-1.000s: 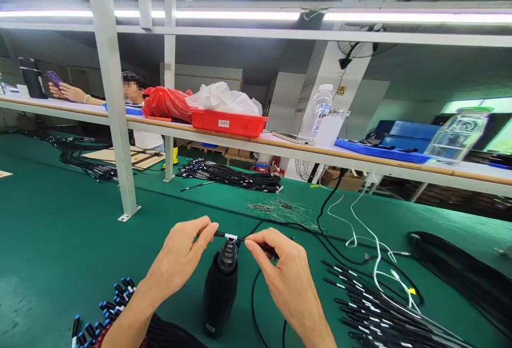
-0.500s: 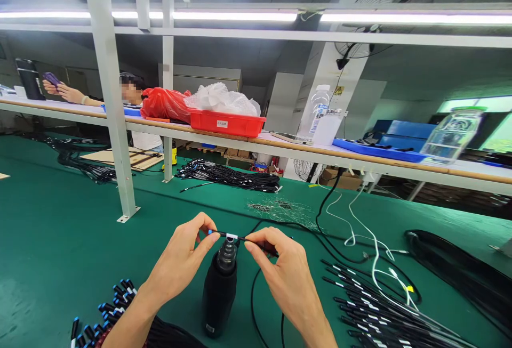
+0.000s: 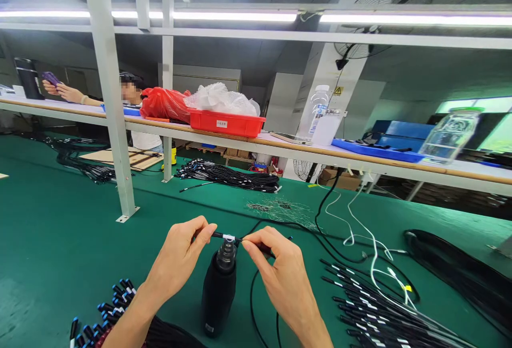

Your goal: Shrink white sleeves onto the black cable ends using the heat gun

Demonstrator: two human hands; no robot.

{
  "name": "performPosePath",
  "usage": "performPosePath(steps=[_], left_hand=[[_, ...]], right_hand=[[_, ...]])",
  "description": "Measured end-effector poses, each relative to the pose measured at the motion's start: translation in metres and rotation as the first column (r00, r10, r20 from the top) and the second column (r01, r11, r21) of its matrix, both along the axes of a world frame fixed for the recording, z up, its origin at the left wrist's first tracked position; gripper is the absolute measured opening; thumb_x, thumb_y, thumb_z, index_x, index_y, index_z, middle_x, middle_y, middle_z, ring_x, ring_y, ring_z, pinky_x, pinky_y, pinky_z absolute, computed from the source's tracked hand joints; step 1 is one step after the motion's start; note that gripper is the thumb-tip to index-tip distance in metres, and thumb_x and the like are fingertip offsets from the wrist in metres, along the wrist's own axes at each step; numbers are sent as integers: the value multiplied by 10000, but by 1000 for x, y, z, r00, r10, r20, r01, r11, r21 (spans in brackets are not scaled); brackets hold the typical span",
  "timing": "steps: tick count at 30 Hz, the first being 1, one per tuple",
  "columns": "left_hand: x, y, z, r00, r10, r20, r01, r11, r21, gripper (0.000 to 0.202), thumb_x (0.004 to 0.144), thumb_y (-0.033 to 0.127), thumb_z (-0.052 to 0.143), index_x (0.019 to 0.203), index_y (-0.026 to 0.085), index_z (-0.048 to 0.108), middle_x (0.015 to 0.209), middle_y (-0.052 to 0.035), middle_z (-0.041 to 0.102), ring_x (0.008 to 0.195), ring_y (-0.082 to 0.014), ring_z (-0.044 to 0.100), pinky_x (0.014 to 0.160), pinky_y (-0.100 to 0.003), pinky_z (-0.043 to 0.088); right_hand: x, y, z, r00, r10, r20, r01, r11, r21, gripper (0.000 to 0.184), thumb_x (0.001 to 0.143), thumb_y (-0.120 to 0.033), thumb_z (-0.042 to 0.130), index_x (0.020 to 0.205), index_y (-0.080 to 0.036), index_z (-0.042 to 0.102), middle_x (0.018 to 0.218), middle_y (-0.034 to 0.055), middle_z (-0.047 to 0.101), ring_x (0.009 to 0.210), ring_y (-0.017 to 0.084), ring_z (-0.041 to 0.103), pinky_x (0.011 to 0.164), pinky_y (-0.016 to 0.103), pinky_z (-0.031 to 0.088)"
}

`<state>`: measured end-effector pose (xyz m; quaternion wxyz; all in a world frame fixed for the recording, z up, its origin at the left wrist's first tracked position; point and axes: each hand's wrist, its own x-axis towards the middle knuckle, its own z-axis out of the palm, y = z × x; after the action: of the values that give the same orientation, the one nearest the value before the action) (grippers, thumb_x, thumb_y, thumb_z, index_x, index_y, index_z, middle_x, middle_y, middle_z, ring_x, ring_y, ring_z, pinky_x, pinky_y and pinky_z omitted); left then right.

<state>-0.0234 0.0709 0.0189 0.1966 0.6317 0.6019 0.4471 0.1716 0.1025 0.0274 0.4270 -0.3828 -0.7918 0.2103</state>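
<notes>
My left hand [image 3: 180, 255] pinches the end of a thin black cable [image 3: 224, 237] that carries a small white label. My right hand [image 3: 276, 273] pinches the same cable just right of the label. Both hands hold it directly over the nozzle of a black heat tool [image 3: 219, 289] standing upright on the green mat [image 3: 60, 241]. The cable trails down and loops off below my right hand.
Black cables with blue tips [image 3: 112, 305] lie at lower left, labelled black cables [image 3: 372, 310] at lower right, white and black wires [image 3: 360, 231] behind. A white post [image 3: 116, 124] stands left. A shelf holds a red tray [image 3: 228, 123]. Another person [image 3: 132, 103] sits beyond.
My left fingers closed over the cable end, hiding the blue tip seen half a second ago. Both hands stay over the heat tool.
</notes>
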Motion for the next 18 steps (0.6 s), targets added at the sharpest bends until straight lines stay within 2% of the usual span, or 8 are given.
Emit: performPosePath(steps=[3, 6, 11, 15, 18], left_hand=[[0, -1, 1, 1000, 13, 26, -13, 1000, -2, 446, 950, 578, 409, 694, 216, 463, 630, 53, 410, 600, -141, 342, 561, -265, 266], [1, -2, 3, 999, 16, 41, -16, 1000, 10, 372, 939, 535, 453, 758, 222, 539, 681, 40, 479, 646, -155, 407, 614, -268, 317], [1, -3, 6, 998, 7, 60, -9, 999, 37, 286, 939, 472, 467, 835, 226, 570, 796, 15, 547, 755, -173, 467, 698, -277, 359], [0, -3, 5, 997, -14, 71, 9, 998, 59, 391, 963, 523, 412, 729, 215, 469, 700, 38, 459, 670, -148, 407, 629, -267, 316], [0, -2, 2, 997, -5, 72, 1, 998, 55, 520, 965, 593, 350, 613, 210, 336, 595, 54, 329, 569, -128, 302, 550, -271, 244]], right_hand=[[-2, 2, -1, 999, -2, -34, 2, 1000, 4, 210, 923, -226, 533, 774, -216, 680, 783, 20, 658, 739, 183, 584, 664, 293, 427], [-4, 4, -2, 999, -8, -51, 8, 1000, 3, 181, 896, -205, 552, 768, -214, 680, 778, 14, 654, 742, 180, 577, 668, 288, 422], [-6, 4, -4, 996, -46, -82, 45, 999, -12, 163, 871, -209, 578, 711, -202, 605, 710, -2, 617, 682, 165, 535, 636, 273, 399], [-4, 1, -3, 999, -32, -15, 31, 996, -85, 229, 935, -304, 534, 746, -204, 614, 716, -6, 618, 651, 153, 510, 608, 262, 372], [-3, -2, -2, 997, -36, 73, 42, 995, -88, 361, 977, -384, 472, 688, -207, 597, 617, -17, 535, 586, 147, 433, 554, 268, 302]])
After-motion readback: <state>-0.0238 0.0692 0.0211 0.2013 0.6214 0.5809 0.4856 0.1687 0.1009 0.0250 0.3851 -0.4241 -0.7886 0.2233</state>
